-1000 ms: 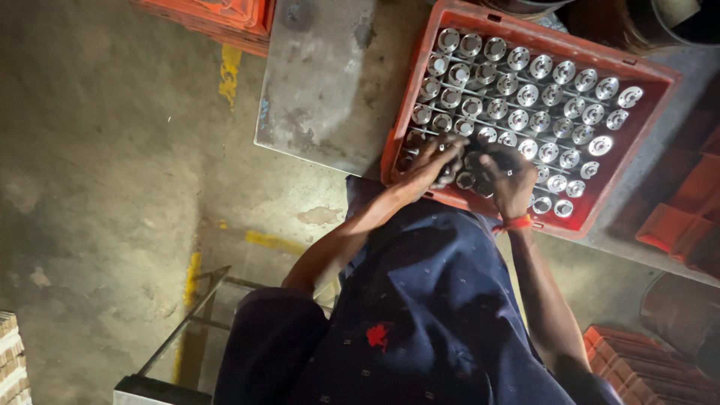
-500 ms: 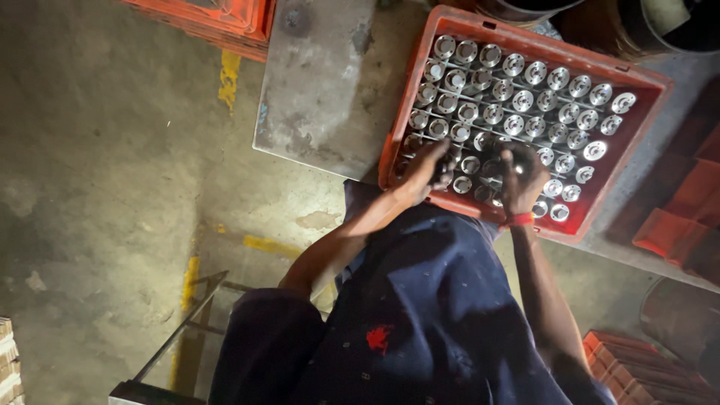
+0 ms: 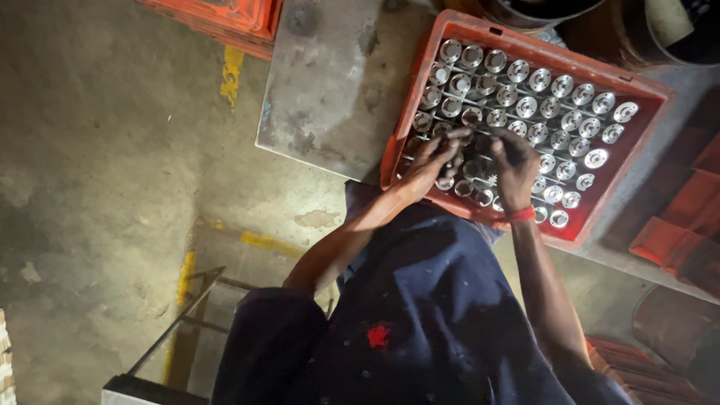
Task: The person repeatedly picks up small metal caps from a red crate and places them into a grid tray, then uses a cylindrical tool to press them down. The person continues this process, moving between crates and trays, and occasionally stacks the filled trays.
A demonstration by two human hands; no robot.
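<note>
Both hands are set in the red crate (image 3: 645,150) on the surface. A round metal part (image 3: 459,133) is pinched by the left hand (image 3: 427,165); the right hand (image 3: 514,161), just beside, is curled over parts, its grip hidden.

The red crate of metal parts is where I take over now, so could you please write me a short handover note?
Left hand: in the red crate at its near left corner, fingers on a metal part; grip unclear.
Right hand: beside it, over the near rows; hold unclear.
Shiny round metal parts stand in rows, filling the far side.
Near left rows look darker, less orderly; that area seems left to sort.
</note>
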